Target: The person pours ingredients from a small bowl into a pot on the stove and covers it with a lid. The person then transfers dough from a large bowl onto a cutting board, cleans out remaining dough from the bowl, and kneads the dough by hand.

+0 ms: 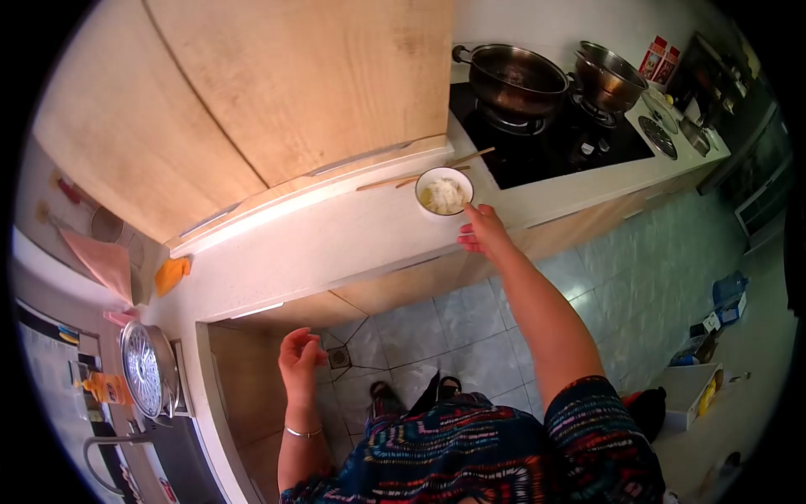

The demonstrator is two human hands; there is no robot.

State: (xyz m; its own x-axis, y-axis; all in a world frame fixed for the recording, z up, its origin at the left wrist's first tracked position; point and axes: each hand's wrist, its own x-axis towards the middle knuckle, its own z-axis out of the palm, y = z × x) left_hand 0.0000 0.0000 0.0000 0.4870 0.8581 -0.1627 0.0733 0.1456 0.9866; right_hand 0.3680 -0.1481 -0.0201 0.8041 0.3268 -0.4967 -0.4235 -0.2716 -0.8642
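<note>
A white bowl with a dark rim (pixel 443 191) stands on the counter, with white rice (pixel 445 196) in it. My right hand (pixel 484 232) is at the bowl's near right edge. One fingertip meets or nearly meets the rim, and the other fingers bend loosely below it, apart from the bowl. Wooden chopsticks (pixel 386 182) lie on the counter, passing behind the bowl. Over the floor, in front of the counter, hangs my left hand (pixel 300 359). Its fingers are loosely bent and apart, and nothing shows in them.
A black gas hob (pixel 537 160) carries a large dark pot (pixel 516 81) and a second pot (pixel 609 77). Wooden cupboards (pixel 277 84) overhang the counter (pixel 336 235). At left are a steel steamer (pixel 151 370), a sink tap (pixel 105 445) and an orange cloth (pixel 171 275).
</note>
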